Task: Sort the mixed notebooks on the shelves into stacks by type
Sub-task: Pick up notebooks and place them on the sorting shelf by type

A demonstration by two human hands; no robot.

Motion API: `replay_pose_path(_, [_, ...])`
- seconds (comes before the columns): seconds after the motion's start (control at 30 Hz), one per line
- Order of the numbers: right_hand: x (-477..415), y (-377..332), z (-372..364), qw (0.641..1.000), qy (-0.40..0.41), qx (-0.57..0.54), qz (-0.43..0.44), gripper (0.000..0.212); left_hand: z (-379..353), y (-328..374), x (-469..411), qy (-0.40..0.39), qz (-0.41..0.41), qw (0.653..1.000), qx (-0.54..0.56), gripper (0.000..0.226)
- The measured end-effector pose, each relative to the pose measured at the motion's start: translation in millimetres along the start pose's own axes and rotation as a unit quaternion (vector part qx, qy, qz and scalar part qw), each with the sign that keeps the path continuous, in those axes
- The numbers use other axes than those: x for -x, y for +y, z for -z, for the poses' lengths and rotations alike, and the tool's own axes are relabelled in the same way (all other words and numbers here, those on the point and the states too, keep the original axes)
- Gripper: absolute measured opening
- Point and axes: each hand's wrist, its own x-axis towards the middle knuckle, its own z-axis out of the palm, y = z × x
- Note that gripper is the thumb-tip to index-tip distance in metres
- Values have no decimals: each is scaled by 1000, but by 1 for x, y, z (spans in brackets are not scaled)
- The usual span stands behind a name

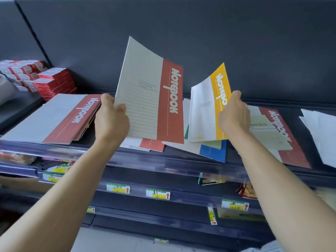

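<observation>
From the head camera we see our left hand gripping a red-banded notebook raised above the shelf, beside the red stack. Our right hand pinches a yellow-banded notebook (tilted upright) over the loose mixed notebooks.

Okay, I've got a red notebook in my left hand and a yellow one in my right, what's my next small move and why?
Probably lay the red notebook in your left hand onto the red stack just left of it: its cover matches, and that stack lies beside that hand. The yellow notebook can wait.
</observation>
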Motion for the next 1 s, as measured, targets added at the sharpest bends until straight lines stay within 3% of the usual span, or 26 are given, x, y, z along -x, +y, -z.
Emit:
replay_pose_path(0.27, [32, 17, 74, 991, 126, -38, -12, 20, -18, 35, 14, -57, -82, 991, 90, 2])
replay_pose_path(0.4, [71, 36, 105, 979, 195, -5, -64, 20, -31, 44, 28, -142, -124, 972, 143, 4])
replay_pose_path(0.63, [175, 75, 159, 936, 295, 68, -179, 14, -56, 62, 89, -283, -219, 906, 225, 8])
replay_pose_path(1.0, [356, 129, 262, 839, 404, 149, -332, 19, -57, 113, 263, -471, -286, 770, 321, 10])
